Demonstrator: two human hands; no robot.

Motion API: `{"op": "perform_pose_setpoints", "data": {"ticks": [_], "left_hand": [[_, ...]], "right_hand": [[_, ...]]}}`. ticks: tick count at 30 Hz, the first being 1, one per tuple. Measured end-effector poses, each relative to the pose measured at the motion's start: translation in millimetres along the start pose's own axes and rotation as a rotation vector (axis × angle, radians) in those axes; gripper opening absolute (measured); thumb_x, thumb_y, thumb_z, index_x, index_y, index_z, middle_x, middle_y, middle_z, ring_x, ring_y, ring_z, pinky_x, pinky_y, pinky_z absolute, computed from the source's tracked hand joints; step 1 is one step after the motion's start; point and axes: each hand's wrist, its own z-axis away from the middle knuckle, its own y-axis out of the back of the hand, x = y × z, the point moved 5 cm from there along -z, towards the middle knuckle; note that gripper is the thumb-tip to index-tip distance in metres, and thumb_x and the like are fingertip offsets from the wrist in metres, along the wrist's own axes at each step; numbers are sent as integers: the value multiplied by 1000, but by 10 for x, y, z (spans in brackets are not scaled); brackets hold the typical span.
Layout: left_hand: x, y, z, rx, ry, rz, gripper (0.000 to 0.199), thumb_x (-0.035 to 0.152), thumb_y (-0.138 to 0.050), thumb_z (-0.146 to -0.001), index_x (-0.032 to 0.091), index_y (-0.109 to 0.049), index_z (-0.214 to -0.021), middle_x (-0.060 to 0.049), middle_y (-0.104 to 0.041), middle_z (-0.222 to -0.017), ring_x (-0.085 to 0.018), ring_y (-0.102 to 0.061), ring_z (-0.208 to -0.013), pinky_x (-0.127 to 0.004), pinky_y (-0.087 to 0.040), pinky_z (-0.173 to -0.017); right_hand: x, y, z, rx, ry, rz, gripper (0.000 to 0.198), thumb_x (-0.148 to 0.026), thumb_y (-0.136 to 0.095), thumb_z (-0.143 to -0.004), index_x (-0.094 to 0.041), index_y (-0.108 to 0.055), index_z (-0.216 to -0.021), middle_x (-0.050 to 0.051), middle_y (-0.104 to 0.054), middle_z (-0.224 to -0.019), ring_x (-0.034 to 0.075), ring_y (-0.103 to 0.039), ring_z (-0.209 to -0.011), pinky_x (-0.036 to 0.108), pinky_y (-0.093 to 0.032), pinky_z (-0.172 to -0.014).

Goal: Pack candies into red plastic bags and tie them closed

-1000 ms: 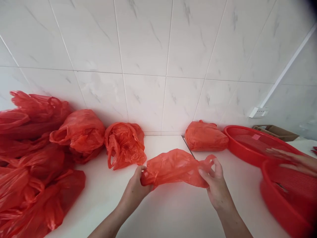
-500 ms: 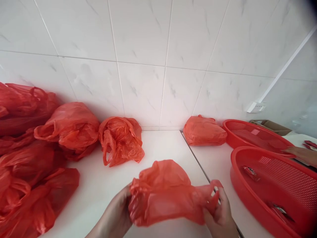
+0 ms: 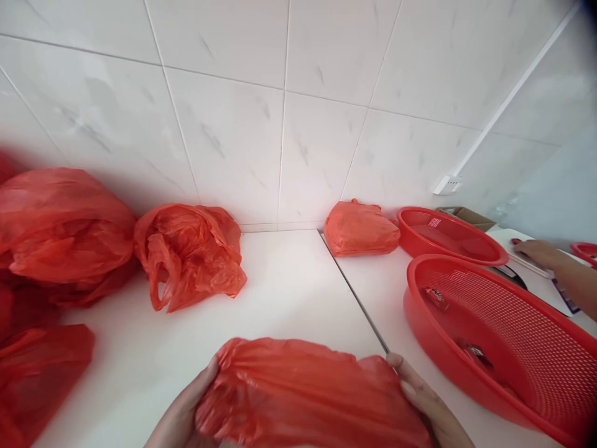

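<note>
At the table's (image 3: pixel 289 280) left edge lies a heap of red plastic bags (image 3: pixel 60 230), and one loose bag (image 3: pixel 189 252) sits just beside it toward the back wall. At the near edge, in the middle, both hands hold a crumpled red bag (image 3: pixel 308 392) gathered into a wide bundle. The left hand (image 3: pixel 180 417) cups its left end, fingers curled around the plastic; the right hand (image 3: pixel 426 404) grips its right end, thumb on top. To handle it well, keep both ends pinched evenly and the thin film low over the table so it does not slip or balloon. Farther back, a filled bag (image 3: pixel 359 229) rests against the wall. To the right stand two red mesh baskets (image 3: pixel 504 336), and another person's hand (image 3: pixel 543 254) reaches in at the right edge.
</note>
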Motion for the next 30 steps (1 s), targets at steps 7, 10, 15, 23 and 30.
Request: {"op": "perform_pose_setpoints", "data": {"ticks": [7, 10, 15, 23, 30], "left_hand": [[9, -303, -244, 58, -61, -39, 26, 36, -58, -88, 18, -64, -106, -5, -67, -96, -15, -65, -75, -28, -56, -65], [0, -341, -253, -9, -69, -100, 30, 41, -56, -89, 19, -61, -109, -7, -66, -104, -16, -65, -84, -29, -56, -73], [298, -347, -44, 148, -598, -664, 45, 46, -56, -86, 23, -46, -123, -12, -53, -126, -27, -53, -116, -43, -48, -91], [50, -1363, -20, -751, -1146, -2220, 18, 3, -53, -75, 20, -60, -75, 0, -62, -77, -14, -57, -70, -26, -46, -64], [392, -1481, -521, -432, -1218, -2399, 29, -5, -55, -66, 17, -62, -84, -13, -59, -113, -31, -48, -113, -55, -37, -94]], "right_hand": [[-514, -137, 326, 539, 961, 709, 39, -35, -66, -80, -20, -58, -116, 9, -62, -115, 25, -60, -101, 37, -48, -88], [-339, -615, 405, 75, 1222, 1060, 24, -25, -56, -88, -22, -61, -111, 6, -65, -109, 20, -63, -96, 30, -51, -83], [-14, -1043, 11, -318, 1201, 1528, 27, -26, -52, -91, -19, -60, -116, 9, -66, -105, 27, -59, -102, 49, -43, -97], [97, -1153, -150, -463, 991, 1634, 21, -14, -50, -87, -21, -65, -74, 0, -56, -68, 17, -52, -72, 50, -35, -99], [-27, -937, 18, -700, 356, 1315, 15, -13, -55, -79, -23, -66, -76, -2, -61, -88, 13, -59, -79, 24, -48, -69]]}}
